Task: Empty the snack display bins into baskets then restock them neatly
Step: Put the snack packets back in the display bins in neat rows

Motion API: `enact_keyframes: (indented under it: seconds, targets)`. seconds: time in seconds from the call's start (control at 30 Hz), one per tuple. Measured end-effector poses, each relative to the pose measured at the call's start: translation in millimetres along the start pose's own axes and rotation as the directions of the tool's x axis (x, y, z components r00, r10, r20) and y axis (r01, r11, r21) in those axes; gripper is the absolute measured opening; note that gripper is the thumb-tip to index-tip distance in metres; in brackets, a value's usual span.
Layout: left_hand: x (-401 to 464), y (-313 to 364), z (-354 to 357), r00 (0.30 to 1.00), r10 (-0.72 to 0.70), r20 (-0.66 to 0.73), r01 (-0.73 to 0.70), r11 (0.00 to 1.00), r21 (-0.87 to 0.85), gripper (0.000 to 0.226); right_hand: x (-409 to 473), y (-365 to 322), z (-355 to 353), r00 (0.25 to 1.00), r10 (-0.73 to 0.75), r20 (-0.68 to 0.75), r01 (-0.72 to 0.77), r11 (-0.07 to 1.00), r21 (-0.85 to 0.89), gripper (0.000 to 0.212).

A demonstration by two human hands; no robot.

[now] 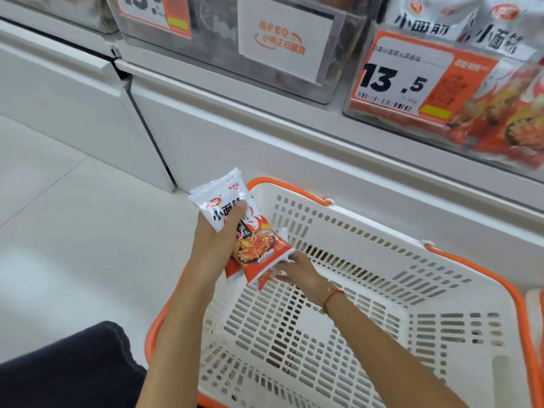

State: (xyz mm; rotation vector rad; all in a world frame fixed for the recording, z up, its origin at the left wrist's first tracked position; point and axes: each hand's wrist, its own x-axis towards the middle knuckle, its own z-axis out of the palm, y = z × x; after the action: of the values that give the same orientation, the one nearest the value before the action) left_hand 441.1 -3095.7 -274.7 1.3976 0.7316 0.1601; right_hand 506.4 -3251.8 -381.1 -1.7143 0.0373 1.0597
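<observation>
A small stack of snack packets [235, 228] was held over the near-left corner of the white basket [382, 248], which stood on the floor against the shelf base. The left hand [219, 240] was clamped on the upper part of the stack, thumb across the printed face. The right hand [297, 270] was placed just below and to the right of the left, fingers curled under the packets' lower orange edges. The basket interior beneath both hands appeared to hold nothing; its orange handles [294, 188] were folded outward along the rim.

Above and beyond the hands, a clear display bin [500, 119] with a 13.5 price tag [403, 81] was seen holding more packets of the same kind. The bin to its left, behind a white placard [282, 39], looked emptied, though glare prevented certainty.

Risks judged from this position:
- The stack was gripped at the corner of the basket, so a release there could let packets tip over the rim onto the floor.
- The packets were smooth and stacked loosely; the lower ones could slide out from under the thumb if the right hand were withdrawn first.
- Packets dropped rather than laid down would land disordered and make neat restocking slower.
</observation>
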Motion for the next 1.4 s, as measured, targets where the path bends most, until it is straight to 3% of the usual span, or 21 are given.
enact_keyframes:
  seconds: [0.17,0.23,0.33,0.4,0.47,0.5,0.63,0.7,0.77,0.83,0.9,1.0,1.07,1.2,1.3,1.4]
  targets:
    - [-13.0,-8.3,27.7,0.986,-0.114,0.121,0.132,0.979,-0.155,0.026,-73.4,3.7,-73.5,0.998,-0.064,-0.001,0.058,0.911,0.409,0.031]
    - [-25.3,-21.7,51.5,0.961,-0.17,0.217,0.197,0.974,-0.109,0.028,-104.6,4.4,-95.5,0.997,-0.077,-0.014,0.072,0.836,0.543,0.039]
    - [-46.1,-33.8,92.9,0.901,-0.215,0.376,0.231,0.973,0.001,0.037,-145.9,-2.8,-108.5,0.996,-0.065,-0.068,0.093,0.808,0.581,0.04]
    - [-61.8,-31.2,115.0,0.879,-0.185,0.44,0.163,0.983,0.088,0.059,-167.8,-9.8,-110.4,0.991,-0.094,-0.095,0.129,0.855,0.502,0.043]
    - [-72.9,-25.3,130.4,0.862,-0.149,0.484,0.09,0.986,0.144,0.083,-182.5,-13.2,-114.2,0.967,-0.09,-0.238,0.177,0.909,0.378,0.054]
    - [-79.7,-18.0,135.6,0.857,-0.14,0.495,0.075,0.986,0.15,0.081,-188.9,-14.9,-118.3,0.942,-0.092,-0.323,0.2,0.926,0.32,0.058]
    - [-91.1,6.2,145.8,0.873,-0.13,0.471,0.074,0.988,0.137,0.048,-224.4,-27.8,-146.4,0.822,-0.179,-0.54,0.35,0.908,0.231,0.031]
    - [-91.7,14.9,150.4,0.865,-0.122,0.487,0.061,0.988,0.139,0.067,-247.6,-40.4,-154.1,0.809,-0.303,-0.504,0.453,0.867,0.206,0.027]
    - [-90.2,21.5,159.8,0.862,-0.088,0.5,0.045,0.994,0.098,0.076,-267.7,-56.7,-153.7,0.778,-0.429,-0.458,0.514,0.855,0.072,0.024]
    - [-99.0,40.0,172.4,0.858,-0.014,0.514,0.004,1.0,0.022,0.052,-276.4,-70.1,-153.1,0.715,-0.515,-0.473,0.577,0.816,-0.017,0.025]
    - [-109.1,58.1,185.7,0.826,-0.005,0.564,0.07,0.993,-0.094,0.032,-278.3,-78.9,-154.6,0.678,-0.538,-0.501,0.618,0.786,-0.008,0.029]
    - [-131.6,86.7,200.5,0.749,-0.038,0.662,0.217,0.958,-0.189,0.038,-279.3,-81.8,-156.5,0.599,-0.566,-0.565,0.642,0.762,-0.083,0.032]
    - [-141.5,96.3,209.8,0.739,-0.016,0.673,0.211,0.955,-0.21,0.049,-277.7,-78.3,-158.8,0.565,-0.587,-0.58,0.646,0.752,-0.132,0.029]
    - [-152.4,108.7,226.6,0.7,0.093,0.708,0.163,0.944,-0.286,0.076,-284.2,-81.8,-163.8,0.546,-0.624,-0.559,0.665,0.729,-0.165,0.03]
    - [-161.8,117.5,236.5,0.619,0.209,0.757,0.072,0.945,-0.32,0.065,-291.8,-89.5,-172.7,0.46,-0.667,-0.586,0.674,0.692,-0.259,0.035]
    - [-156.4,125.3,247.3,0.608,0.269,0.747,-0.073,0.956,-0.284,0.052,-295.8,-98.9,-180.8,0.361,-0.752,-0.552,0.657,0.625,-0.421,0.041]
